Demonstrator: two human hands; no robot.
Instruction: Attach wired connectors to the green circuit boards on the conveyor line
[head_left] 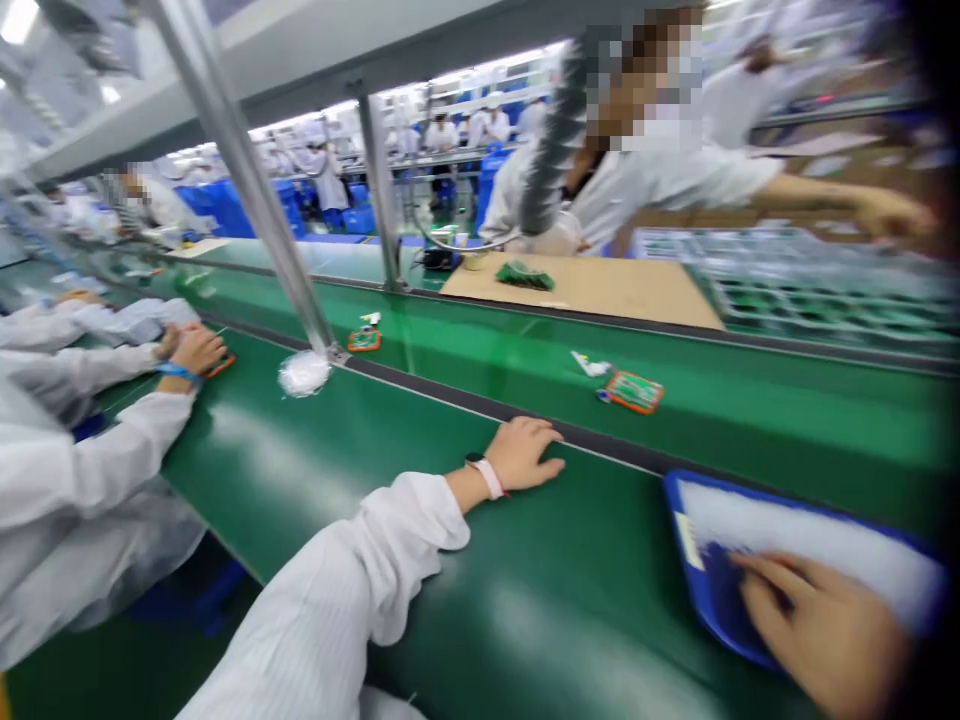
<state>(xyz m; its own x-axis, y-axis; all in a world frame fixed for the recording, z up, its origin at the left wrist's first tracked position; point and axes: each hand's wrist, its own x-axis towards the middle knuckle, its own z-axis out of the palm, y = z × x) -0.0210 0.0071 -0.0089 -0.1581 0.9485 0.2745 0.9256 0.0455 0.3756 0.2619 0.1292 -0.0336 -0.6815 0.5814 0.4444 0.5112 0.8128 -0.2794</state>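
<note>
Our left hand (525, 455) flat on the green desk (390, 470), fingers loosely curled, empty, our right hand (817, 620) at four o'clock, fingers gripping the blue tray (720, 600), circuit board (634, 391) at one o'clock.

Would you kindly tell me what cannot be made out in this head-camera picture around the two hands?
- Right hand: its wrist is cut off by the lower right edge; whether its fingers grip the blue tray or just rest in it is blurred.
- Tray contents: a white smear from motion blur.
- Left hand: lies palm down on the green bench, so anything under it is hidden.
- Circuit board on the belt: parts too small and blurred.
</note>
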